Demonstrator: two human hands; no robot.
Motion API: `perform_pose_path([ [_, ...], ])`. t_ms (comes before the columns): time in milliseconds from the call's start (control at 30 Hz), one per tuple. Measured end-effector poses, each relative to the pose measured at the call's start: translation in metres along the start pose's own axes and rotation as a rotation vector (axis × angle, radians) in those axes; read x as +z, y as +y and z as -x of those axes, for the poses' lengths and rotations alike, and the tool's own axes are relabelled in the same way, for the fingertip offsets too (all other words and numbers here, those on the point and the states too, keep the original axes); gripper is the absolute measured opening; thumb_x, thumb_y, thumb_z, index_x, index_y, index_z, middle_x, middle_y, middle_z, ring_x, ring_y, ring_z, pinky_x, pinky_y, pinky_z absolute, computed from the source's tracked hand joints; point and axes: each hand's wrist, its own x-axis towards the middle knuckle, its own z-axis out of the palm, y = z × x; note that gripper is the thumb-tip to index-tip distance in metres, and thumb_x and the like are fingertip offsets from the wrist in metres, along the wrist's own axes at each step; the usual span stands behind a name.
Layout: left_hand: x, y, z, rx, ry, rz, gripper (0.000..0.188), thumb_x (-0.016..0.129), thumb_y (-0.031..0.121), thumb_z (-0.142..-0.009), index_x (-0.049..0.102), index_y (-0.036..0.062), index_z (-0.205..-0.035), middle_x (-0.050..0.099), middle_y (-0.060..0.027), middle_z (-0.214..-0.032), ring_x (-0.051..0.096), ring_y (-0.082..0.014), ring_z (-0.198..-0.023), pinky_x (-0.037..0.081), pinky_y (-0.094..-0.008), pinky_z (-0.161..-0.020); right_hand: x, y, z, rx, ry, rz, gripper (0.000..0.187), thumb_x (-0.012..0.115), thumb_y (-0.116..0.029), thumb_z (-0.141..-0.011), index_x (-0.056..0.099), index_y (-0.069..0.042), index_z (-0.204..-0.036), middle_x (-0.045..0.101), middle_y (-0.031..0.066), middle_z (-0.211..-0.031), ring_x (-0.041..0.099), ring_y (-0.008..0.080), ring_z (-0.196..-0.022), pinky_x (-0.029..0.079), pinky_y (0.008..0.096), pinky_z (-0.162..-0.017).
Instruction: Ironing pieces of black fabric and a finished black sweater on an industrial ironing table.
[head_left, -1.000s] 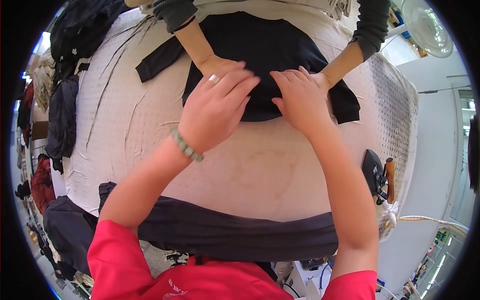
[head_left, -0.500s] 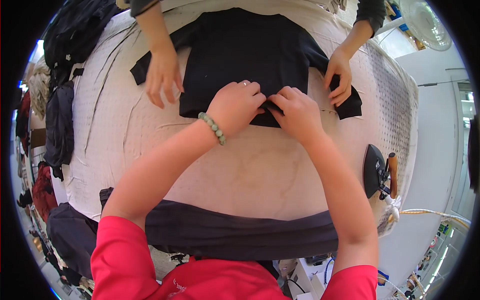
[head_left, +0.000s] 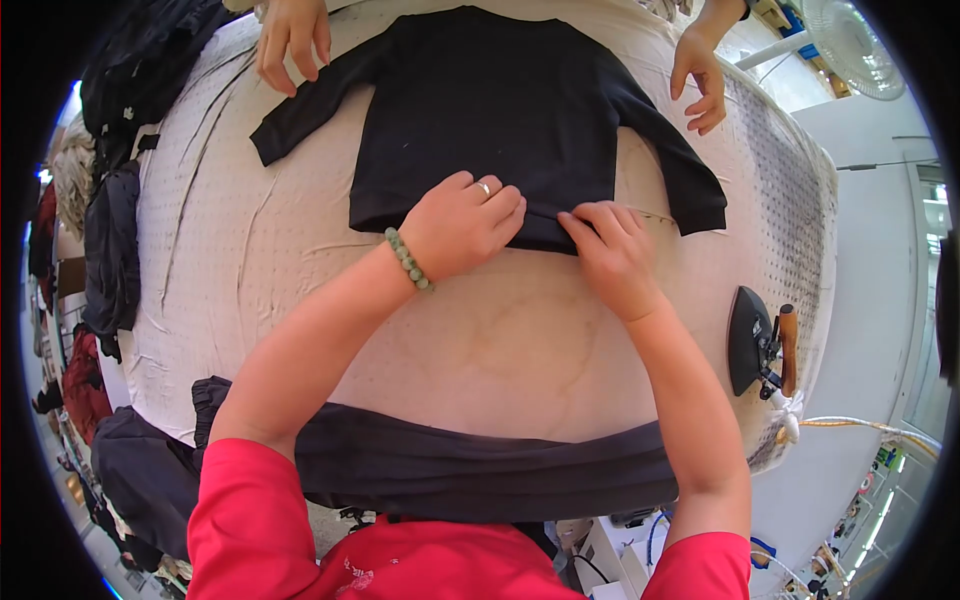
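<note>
A black long-sleeved sweater (head_left: 490, 110) lies flat on the cloth-covered table (head_left: 480, 340), its hem toward me and both sleeves spread out. My left hand (head_left: 465, 225), with a ring and a green bead bracelet (head_left: 408, 258), is closed on the hem left of its middle. A short way to the right, my right hand (head_left: 612, 250) pinches the same hem between thumb and fingers. The fingertips of my left hand are partly hidden. Across the table, another person's hands (head_left: 292, 42) hover near the sleeves, apart from the cloth on the right side.
An iron (head_left: 760, 342) with a wooden handle rests at the table's right edge, a cord running off it. Dark grey fabric (head_left: 480, 465) lies along the near edge. Dark garments (head_left: 112, 240) hang at the left. A white fan (head_left: 853, 45) stands at the far right.
My right hand has slid right along the hem, widening the gap between my hands. The other person's hands have drawn back from the sleeves, and the right sleeve now lies straighter.
</note>
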Motion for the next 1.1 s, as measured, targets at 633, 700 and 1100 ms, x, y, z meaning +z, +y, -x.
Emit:
perform_pose_path([
  [633,-0.071,-0.005,0.05,-0.299,-0.177,0.073,0.039,0.069,0.009,-0.079,0.07,0.0028,-0.118,0.065,-0.0086,-0.117,0.064,-0.0252,-0.109,0.05,-0.0405,-0.094,-0.021,-0.02,-0.011,0.067,-0.077,0.073,0.035,0.069,-0.006,-0.077,0.073,-0.005,-0.111,0.066,0.0048,-0.108,0.065,0.0228,-0.099,0.052,0.0367,-0.088],
  [700,-0.057,0.005,0.015,-0.352,-0.07,0.36,0.049,0.076,0.008,-0.073,0.069,0.0038,-0.121,0.065,-0.0089,-0.12,0.063,-0.0283,-0.113,0.05,-0.0409,-0.097,-0.004,-0.028,-0.029,0.057,-0.073,0.002,0.037,0.071,-0.006,-0.074,0.073,-0.004,-0.111,0.066,0.005,-0.108,0.065,0.0228,-0.099,0.052,0.037,-0.087],
  [1100,-0.001,0.013,-0.013,-0.391,-0.172,0.296,0.036,0.08,0.009,-0.068,0.071,0.0069,-0.104,0.064,-0.0048,-0.103,0.064,-0.0249,-0.096,0.054,-0.0368,-0.081,0.014,-0.024,-0.031,0.228,-0.006,-0.188,0.031,0.079,-0.003,-0.068,0.074,-0.009,-0.097,0.066,0.0022,-0.099,0.064,0.0242,-0.093,0.051,0.0379,-0.08],
])
